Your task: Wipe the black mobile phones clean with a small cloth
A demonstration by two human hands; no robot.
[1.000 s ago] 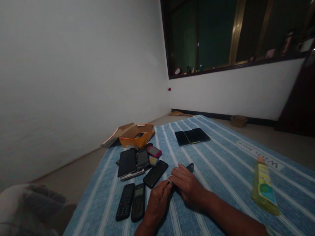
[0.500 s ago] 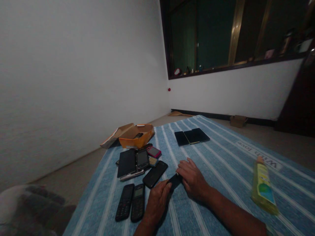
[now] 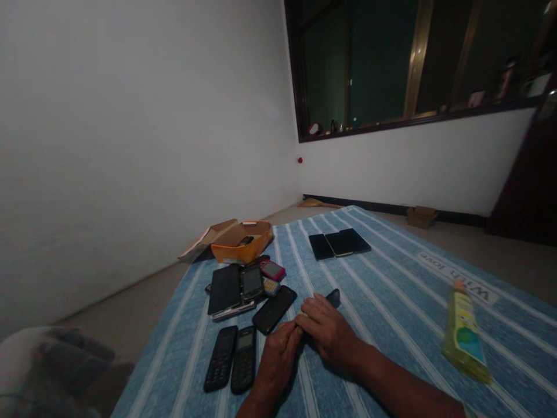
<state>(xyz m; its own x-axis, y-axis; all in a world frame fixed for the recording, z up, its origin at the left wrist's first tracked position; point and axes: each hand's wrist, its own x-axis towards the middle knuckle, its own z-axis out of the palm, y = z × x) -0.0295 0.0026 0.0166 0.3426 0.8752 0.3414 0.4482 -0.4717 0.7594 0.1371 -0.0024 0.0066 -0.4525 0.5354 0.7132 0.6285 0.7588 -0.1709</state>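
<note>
A dark mobile phone (image 3: 333,297) lies under both hands low over the cloth, only its far end showing past the fingers. My left hand (image 3: 278,355) grips its near end, thumb on top. My right hand (image 3: 328,331) is closed over the middle, fingers bent across it; a small pale spot shows at its fingertips, too small to name. Just left of the hands lies a black smartphone (image 3: 275,309), face unclear. Two black keypad phones (image 3: 221,359) lie side by side, left of my left hand.
Farther left are a pile of phones with a dark tablet-like slab (image 3: 224,288) and a pink phone (image 3: 272,269). Behind stands an open orange box (image 3: 241,253) with a phone inside. Several dark flat devices (image 3: 342,242) lie at the back; a yellow bottle (image 3: 465,339) lies right.
My right hand has slid left over the phone, towards my left hand. The phone's far end now shows beyond its fingers. My left hand has hardly moved.
</note>
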